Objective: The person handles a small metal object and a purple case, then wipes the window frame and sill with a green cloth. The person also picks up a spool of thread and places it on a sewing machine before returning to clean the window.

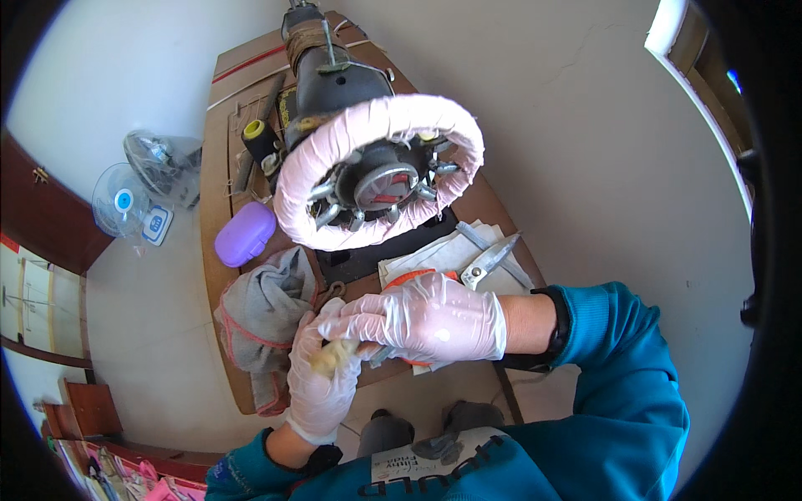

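Both of my hands wear thin translucent white gloves and meet just in front of the table edge. My left hand (322, 391) holds a small pale yellow, soft-looking piece (330, 361), blurred, so its exact kind is unclear. Over its fingertips reaches my right hand (432, 319), its fingers bent against the left fingers and the piece. The right fingertips are partly hidden, so their grip does not show. Scissors with orange handles (477, 270) lie under and beyond my right hand. Ahead stands a sewing machine (341, 81), its spoked handwheel (376, 228) wrapped in pale pink cloth.
A crumpled grey towel (266, 307) with red trim lies left of my hands, below a purple plastic case (245, 233). Papers (432, 250) and a grey flat bar (507, 266) lie to the right. Beyond the case stands a black thread cone (260, 141). A wall borders the table's right side.
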Demonstrator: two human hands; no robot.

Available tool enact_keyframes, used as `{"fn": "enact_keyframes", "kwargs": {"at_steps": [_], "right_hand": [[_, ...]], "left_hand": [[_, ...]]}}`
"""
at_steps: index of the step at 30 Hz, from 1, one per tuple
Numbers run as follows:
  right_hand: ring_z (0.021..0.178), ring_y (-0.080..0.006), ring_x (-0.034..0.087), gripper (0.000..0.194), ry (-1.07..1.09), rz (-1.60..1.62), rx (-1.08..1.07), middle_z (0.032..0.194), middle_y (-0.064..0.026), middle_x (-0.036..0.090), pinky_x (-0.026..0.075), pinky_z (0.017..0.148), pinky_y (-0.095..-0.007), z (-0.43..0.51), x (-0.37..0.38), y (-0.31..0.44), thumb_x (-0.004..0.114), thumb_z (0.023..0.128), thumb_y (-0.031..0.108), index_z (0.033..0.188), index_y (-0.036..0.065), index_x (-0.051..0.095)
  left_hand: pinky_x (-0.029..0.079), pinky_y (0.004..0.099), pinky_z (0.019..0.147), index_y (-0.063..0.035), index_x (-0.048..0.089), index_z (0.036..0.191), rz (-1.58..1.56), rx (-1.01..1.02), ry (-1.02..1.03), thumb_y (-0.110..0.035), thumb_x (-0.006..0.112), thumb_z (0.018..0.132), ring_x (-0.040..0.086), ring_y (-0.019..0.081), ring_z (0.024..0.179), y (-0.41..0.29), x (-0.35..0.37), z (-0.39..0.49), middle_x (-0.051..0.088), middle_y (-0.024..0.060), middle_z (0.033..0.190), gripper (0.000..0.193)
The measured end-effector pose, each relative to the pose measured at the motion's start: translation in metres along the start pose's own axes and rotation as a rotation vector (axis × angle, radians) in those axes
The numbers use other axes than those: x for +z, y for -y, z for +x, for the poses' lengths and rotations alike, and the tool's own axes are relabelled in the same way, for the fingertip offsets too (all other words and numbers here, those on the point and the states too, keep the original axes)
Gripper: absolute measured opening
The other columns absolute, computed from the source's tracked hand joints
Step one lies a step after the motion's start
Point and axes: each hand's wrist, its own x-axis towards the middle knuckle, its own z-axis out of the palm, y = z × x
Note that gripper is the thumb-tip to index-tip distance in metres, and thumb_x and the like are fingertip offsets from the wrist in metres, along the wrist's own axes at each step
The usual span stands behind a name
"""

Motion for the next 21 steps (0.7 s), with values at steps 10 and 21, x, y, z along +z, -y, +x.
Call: {"fn": "enact_keyframes", "kwargs": {"at_steps": [10,21], "right_hand": [[0.088,-0.0258,0.067,0.026,-0.305,0.224,0.498,0.101,-0.0118,0.067,0.055,0.076,-0.0328,-0.048,-0.047,0.016,0.07,0.079,0.007,0.104,0.004,0.065],[0.06,-0.0059,0.042,0.024,-0.597,0.981,1.239,0.075,0.0013,0.051,0.035,0.05,-0.019,-0.057,-0.085,0.107,0.053,0.092,0.03,0.101,0.007,0.056]], "left_hand": [[0.038,0.0495,0.1,-0.006,0.057,0.107,-0.039,-0.001,-0.128,-0.006,0.063,0.083,0.059,0.0318,0.1,-0.003,0.009,0.005,0.063,0.0125,0.108,0.024],[0.045,0.0372,0.092,-0.003,0.054,0.108,-0.355,-0.221,-0.016,-0.004,0.062,0.085,0.061,0.0229,0.097,-0.011,-0.007,0.014,0.064,0.0121,0.104,0.024]]}}
